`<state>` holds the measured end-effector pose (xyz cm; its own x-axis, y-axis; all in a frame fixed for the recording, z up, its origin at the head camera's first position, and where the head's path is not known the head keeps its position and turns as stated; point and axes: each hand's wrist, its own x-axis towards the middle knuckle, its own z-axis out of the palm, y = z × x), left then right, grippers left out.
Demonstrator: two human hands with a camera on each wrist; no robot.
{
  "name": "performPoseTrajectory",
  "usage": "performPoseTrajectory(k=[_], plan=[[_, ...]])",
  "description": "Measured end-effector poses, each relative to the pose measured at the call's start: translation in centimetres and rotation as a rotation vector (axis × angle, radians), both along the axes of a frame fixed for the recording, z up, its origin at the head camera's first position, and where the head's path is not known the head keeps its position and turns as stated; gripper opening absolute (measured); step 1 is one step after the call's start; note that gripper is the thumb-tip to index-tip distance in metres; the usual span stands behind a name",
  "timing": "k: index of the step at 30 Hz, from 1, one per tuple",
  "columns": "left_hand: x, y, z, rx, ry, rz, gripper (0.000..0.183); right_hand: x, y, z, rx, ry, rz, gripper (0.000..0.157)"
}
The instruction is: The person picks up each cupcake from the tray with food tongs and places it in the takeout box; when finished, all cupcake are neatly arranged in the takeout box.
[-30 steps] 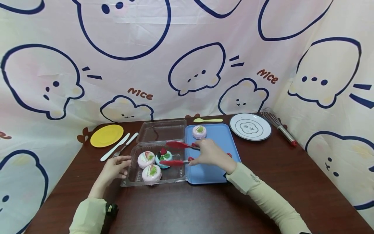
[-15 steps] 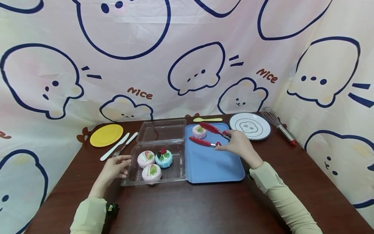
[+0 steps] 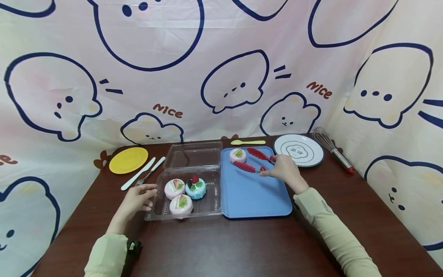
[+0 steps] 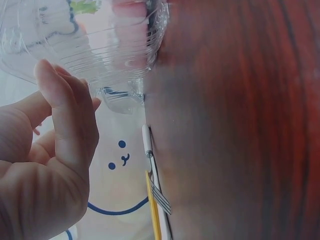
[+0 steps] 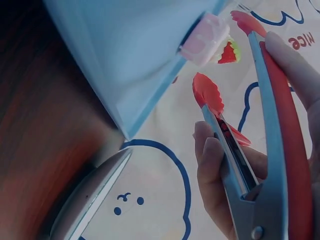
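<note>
My right hand (image 3: 285,169) grips red-tipped tongs (image 5: 272,135), whose spread red heads stand either side of a pink toy cupcake (image 3: 237,156) at the back left of the blue tray (image 3: 256,196). A gap shows between heads and cupcake in the right wrist view. At the left rim of a clear hinged plastic box (image 3: 207,200), my left hand (image 3: 136,200) lies with loosely bent fingers; whether they touch the rim is hard to tell. Inside that box sit two pink cupcakes (image 3: 181,206) and a blue cupcake (image 3: 195,188) topped with a red berry.
A yellow plate (image 3: 128,160), a white-handled knife (image 3: 137,174) and a fork (image 3: 150,171) lie left of the box. Behind the tray is a yellow spoon (image 3: 247,142). A white plate (image 3: 313,154) and a whisk (image 3: 333,151) are at the back right.
The right hand has carried the tongs from above the blue cupcake in the box, right and back to the pink cupcake on the tray. The left hand has stayed at the box.
</note>
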<state>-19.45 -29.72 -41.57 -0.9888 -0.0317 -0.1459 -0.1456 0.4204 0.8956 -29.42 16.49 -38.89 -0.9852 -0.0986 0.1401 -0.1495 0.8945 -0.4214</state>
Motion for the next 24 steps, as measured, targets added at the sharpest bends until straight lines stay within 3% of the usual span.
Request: performPoseTrajectory(k=[8, 24], plan=[[-0.1, -0.2, -0.1, 0.008, -0.006, 0.01, 0.042, -1.3, -0.3, -0.9, 0.007, 0.02, 0.002, 0.056], [0.0, 0.0, -0.2, 0.01, -0.006, 0.012, 0.041, -1.7, -0.8, -0.7, 0.001, -0.032, -0.006, 0.052]])
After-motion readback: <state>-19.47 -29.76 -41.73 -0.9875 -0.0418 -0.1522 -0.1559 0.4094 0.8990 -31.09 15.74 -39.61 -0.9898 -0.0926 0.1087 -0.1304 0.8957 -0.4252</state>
